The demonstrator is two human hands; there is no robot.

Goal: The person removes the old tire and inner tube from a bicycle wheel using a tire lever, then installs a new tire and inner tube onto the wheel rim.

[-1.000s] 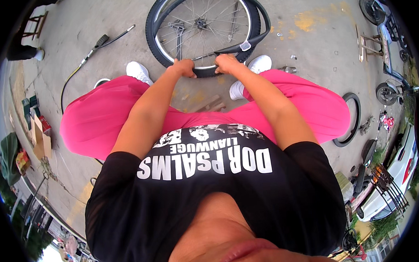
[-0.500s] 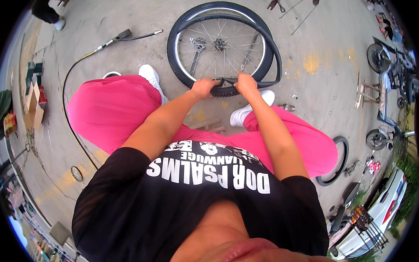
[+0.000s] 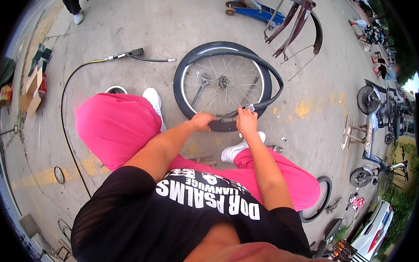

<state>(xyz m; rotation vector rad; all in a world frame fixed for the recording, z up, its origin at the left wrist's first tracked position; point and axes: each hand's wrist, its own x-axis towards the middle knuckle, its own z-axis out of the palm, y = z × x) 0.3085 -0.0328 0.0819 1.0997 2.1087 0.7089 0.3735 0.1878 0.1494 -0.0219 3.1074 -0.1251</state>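
A bicycle wheel with a black tyre (image 3: 180, 99) and silver spokes lies flat on the ground before me. A black inner tube (image 3: 277, 75) rests partly over it, bulging past its right side. At the wheel's near edge, my left hand (image 3: 202, 122) is closed on one end of a short tube stretch. To its right, my right hand (image 3: 247, 122) pinches the same tube, its fingers at a pale spot on it. The fingertips of the left hand are partly hidden. A wrench (image 3: 200, 90) shows among the spokes on the left.
An air hose (image 3: 69, 85) with an inflator handle (image 3: 134, 53) lies to the left. Beyond the wheel are a blue floor jack (image 3: 256, 11) and a bike frame (image 3: 298, 24). Another tyre (image 3: 326, 198) lies by my right knee. Parked bikes and a white car (image 3: 372, 229) stand right.
The view has shifted, so the wheel appears lower and more of the far ground shows. My right hand has moved slightly along the tube, which now spans the hands as a slanting strip.
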